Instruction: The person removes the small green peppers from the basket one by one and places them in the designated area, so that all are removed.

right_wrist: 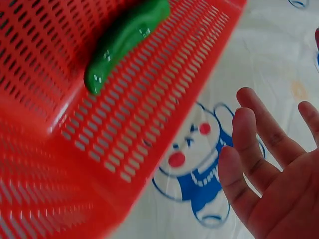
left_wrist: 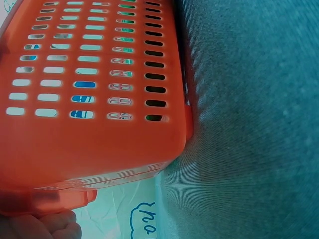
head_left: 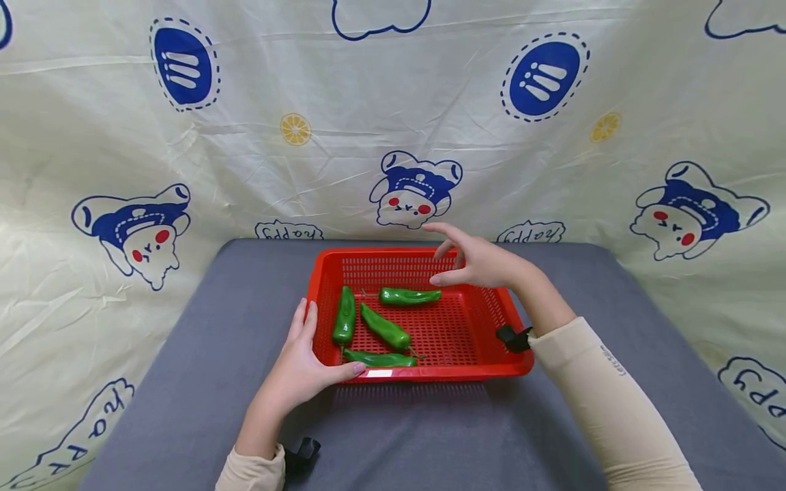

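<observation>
A red plastic basket (head_left: 491,372) with slotted walls holds several green peppers. One pepper (head_left: 345,317) lies along the left wall, another (head_left: 385,327) slants across the middle, a third (head_left: 410,296) lies toward the back, and one more (head_left: 381,359) is by the front wall. At the basket's front left corner, my left hand (head_left: 301,368) grips the rim, thumb over the front edge and fingers along the left side. My right hand (head_left: 475,261) is raised over the back right of the basket, fingers spread and nothing between them; the right wrist view shows its fingers (right_wrist: 239,184) apart from the rim.
Beneath the basket is a table with a grey cloth (head_left: 202,382). A pale printed curtain (head_left: 344,177) hangs close behind the table and along both sides. The basket's raised walls surround the peppers.
</observation>
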{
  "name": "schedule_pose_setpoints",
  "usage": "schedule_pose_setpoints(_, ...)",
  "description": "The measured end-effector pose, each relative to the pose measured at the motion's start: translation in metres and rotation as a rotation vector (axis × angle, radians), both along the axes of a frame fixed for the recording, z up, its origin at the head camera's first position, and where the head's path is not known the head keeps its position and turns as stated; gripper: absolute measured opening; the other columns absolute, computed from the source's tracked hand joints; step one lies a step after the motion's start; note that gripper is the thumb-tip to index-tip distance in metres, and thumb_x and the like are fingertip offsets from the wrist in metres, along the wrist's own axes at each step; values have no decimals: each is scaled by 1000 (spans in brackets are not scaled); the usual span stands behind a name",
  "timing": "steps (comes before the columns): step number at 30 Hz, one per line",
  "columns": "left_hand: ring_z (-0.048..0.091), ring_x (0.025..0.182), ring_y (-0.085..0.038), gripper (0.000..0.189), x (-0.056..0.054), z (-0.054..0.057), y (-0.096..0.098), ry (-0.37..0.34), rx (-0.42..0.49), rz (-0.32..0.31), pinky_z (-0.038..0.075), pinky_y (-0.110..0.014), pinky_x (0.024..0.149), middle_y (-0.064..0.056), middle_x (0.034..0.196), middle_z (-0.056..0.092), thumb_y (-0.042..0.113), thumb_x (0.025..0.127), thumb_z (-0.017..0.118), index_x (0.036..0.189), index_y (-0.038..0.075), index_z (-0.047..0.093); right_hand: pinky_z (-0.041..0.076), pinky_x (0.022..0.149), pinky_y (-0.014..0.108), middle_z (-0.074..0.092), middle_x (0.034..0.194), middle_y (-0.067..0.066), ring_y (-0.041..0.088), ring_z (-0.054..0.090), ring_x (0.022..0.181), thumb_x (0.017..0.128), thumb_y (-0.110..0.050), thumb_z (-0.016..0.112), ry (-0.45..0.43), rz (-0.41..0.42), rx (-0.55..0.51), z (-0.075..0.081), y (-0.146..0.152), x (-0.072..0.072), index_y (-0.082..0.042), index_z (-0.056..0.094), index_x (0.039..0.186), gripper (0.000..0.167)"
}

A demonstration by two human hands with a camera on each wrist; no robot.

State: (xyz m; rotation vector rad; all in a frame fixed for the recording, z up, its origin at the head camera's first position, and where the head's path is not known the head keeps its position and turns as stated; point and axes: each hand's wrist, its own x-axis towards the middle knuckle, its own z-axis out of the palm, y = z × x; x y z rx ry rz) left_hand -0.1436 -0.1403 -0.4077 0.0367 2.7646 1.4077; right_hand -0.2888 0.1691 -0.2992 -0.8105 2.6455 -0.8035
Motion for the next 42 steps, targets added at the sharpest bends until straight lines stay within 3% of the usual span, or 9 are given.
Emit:
schedule_pose_setpoints(7, 10, 154, -34, 127, 1, 0, 3, -6, 6, -6, 40, -60, 110, 6, 167, -8, 58, 68, 84, 161, 20, 5, 56, 83, 36, 59, 131, 13, 20, 63, 93, 84, -41, 78, -57, 113, 120, -27, -33, -4, -38, 21, 155, 91)
schedule_pose_setpoints(13, 11, 153, -34, 127, 2, 1, 4, -5, 6, -6, 39, -60, 110, 6, 167, -8, 57, 68, 83, 161, 20, 6, 53, 97, 49, 58, 132, 12, 27, 57, 120, 83, -36, 80, -140, 151, 174, -46, -49, -4, -41, 20, 155, 94)
schedule_pose_setpoints(15, 11, 153, -34, 127, 2, 2, 4, -3, 5, -6, 39, -60, 110, 6, 167, -8, 57, 68, 84, 161, 20, 6, 51, 99, 51, 58, 132, 11, 27, 56, 123, 83, -35, 80, -147, 168, 200, -51, -53, -5, -42, 20, 156, 94)
schedule_pose_setpoints(22, 11, 154, -33, 127, 2, 1, 3, 3, -3, -1, 39, -59, 111, 6, 167, -8, 56, 68, 84, 161, 19, 6, 54, 94, 40, 61, 122, 9, 20, 58, 108, 83, -34, 80, -191, 217, 325, -60, -68, -6, -44, 21, 154, 93)
schedule_pose_setpoints(26, 12, 154, -33, 126, 2, 0, 1, 5, -8, 0, 39, -59, 111, 7, 167, -8, 56, 69, 84, 161, 19, 6, 54, 94, 40, 65, 117, 5, 15, 61, 104, 82, -39, 81, -187, 245, 416, -64, -78, -4, -49, 21, 153, 94)
schedule_pose_setpoints(33, 11, 154, -33, 126, 1, -1, 0, 10, -18, 4, 39, -59, 111, 5, 168, -7, 56, 69, 84, 161, 18, 7, 52, 101, 43, 57, 122, 0, 16, 57, 110, 83, -35, 80, -264, 301, 433, -73, -90, -2, -45, 23, 154, 92)
schedule_pose_setpoints(42, 11, 154, -34, 125, 0, -1, -1, 5, -23, 3, 39, -59, 111, 5, 168, -8, 55, 69, 83, 161, 18, 7, 47, 106, 46, 49, 130, 0, 19, 48, 120, 82, -32, 81, -258, 304, 472, -81, -97, -3, -45, 26, 154, 92)
